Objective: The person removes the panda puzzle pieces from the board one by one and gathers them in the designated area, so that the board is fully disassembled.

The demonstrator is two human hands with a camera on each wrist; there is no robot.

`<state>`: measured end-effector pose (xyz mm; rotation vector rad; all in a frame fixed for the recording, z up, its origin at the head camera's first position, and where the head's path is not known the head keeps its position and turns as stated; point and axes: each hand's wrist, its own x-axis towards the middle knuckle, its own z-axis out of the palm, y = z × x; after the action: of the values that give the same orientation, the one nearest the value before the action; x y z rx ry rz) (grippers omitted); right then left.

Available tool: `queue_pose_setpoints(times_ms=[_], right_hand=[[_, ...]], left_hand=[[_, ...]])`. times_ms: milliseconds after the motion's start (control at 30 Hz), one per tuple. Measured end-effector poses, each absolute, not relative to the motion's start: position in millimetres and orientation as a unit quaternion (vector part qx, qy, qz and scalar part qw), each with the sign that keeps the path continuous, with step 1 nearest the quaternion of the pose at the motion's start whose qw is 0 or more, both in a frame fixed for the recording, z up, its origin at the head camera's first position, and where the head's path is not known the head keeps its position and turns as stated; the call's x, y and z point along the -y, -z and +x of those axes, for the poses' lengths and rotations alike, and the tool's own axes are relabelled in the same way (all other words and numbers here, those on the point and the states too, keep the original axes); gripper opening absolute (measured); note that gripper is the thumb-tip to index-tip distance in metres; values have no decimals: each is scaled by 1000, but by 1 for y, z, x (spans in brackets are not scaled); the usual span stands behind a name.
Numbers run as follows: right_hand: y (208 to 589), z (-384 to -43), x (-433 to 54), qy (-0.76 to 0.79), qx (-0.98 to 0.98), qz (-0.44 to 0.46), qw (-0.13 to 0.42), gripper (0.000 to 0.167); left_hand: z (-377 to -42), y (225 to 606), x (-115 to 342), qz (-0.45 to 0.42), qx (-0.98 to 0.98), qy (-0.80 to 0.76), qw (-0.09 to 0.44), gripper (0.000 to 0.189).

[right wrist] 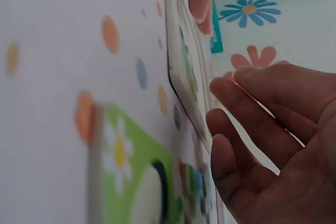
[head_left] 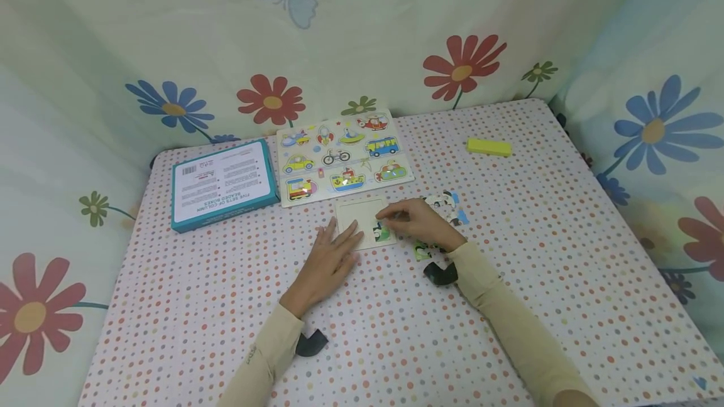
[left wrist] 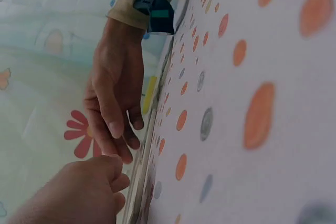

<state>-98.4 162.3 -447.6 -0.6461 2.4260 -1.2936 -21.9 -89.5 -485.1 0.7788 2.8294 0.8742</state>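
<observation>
A small pale puzzle tray lies on the dotted cloth, a green panda puzzle piece in its lower right corner. My left hand rests on the tray's left side with fingers spread. My right hand is over the tray's right edge, thumb and fingertips bent loosely by the panda piece. In the right wrist view, nothing shows between the right thumb and fingers. Beside and partly under that hand are more puzzle pieces, including a green one with a white flower.
Behind the tray lies a larger vehicle puzzle board. A teal-edged box sits to its left, and a yellow block lies at the back right. A flowered curtain hangs behind the table.
</observation>
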Motion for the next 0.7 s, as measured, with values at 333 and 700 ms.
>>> queue_pose_setpoints(times_ms=[333, 700], right_hand=[[451, -98, -154, 434, -861, -203, 169, 20], [452, -99, -155, 453, -852, -191, 181, 19]], left_hand=[[-24, 485, 92, 249, -933, -254, 48, 46], [-24, 487, 92, 253, -934, -248, 43, 46]])
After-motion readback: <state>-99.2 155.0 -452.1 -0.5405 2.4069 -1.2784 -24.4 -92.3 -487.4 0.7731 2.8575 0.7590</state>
